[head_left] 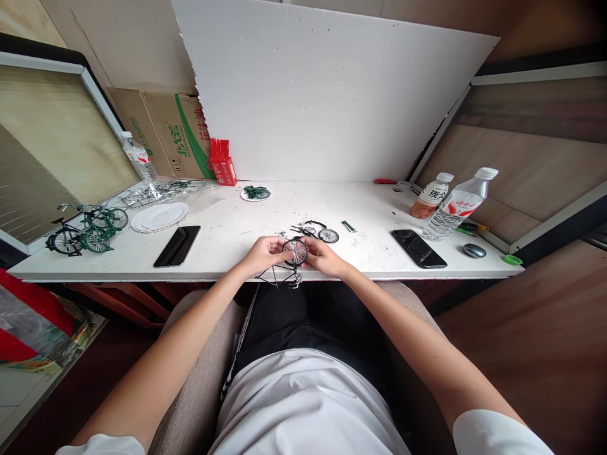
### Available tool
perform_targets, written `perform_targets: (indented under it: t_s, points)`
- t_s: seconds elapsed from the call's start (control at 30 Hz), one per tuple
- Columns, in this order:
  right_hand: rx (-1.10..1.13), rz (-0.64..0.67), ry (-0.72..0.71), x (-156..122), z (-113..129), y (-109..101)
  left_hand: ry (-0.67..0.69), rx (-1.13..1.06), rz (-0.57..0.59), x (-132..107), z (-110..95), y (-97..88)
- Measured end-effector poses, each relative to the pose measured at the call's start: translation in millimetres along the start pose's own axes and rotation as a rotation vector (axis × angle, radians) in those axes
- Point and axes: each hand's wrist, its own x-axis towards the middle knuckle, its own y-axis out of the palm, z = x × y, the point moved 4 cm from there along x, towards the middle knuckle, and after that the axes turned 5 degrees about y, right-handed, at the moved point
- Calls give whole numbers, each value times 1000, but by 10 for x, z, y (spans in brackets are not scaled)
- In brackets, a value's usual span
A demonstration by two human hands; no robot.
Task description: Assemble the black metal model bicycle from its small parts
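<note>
At the table's front edge, my left hand is closed on the left side of a part-built model bicycle, its thumb across the spokes. From the other side, my right hand pinches the bicycle's black spoked wheel; some of its fingers are hidden behind the wheel. The thin black frame hangs below the wheel, past the table edge. Just beyond my hands lie a loose wheel, several small black bicycle parts and a short green strip.
Finished model bicycles stand at the left, near white plates and a phone. A small plate with green parts sits farther back. On the right are another phone, a water bottle, a drink bottle and a mouse.
</note>
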Motion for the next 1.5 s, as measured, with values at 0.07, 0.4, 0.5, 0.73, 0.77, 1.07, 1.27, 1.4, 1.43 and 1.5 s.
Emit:
perform_targets:
  t_s: [0.07,0.4,0.5,0.73,0.77,1.07,1.27,1.4,1.43,1.5]
  points:
    - [27,13,10,-1,3,-2,0,7,-5,2,4,-3]
    - [-108,33,-7,-27,90,10,-55,-61,-46,4,35,-23]
    - [-142,-16,-23,-23,80,7,-52,-79,-75,2,14,-44]
    - [-427,-296,-65,-55,86,-337,-30,-197,-167,32,15,-132]
    - [-486,-369,-79,-71,106,-406,-35,-232,-184,41,22,-144]
    - [-932,-308,-324,-126,188,-414,-64,-488,-348,84,111,-265]
    - [-949,-341,-285,-128,181,-414,-60,-542,-407,98,201,-335]
    - [-960,-411,-242,-130,157,-458,-42,-570,-379,108,211,-347]
    - [-965,-431,-232,-128,145,-469,-42,-571,-377,108,210,-349]
    - [-978,-470,-218,-119,118,-491,-50,-570,-384,106,208,-350]
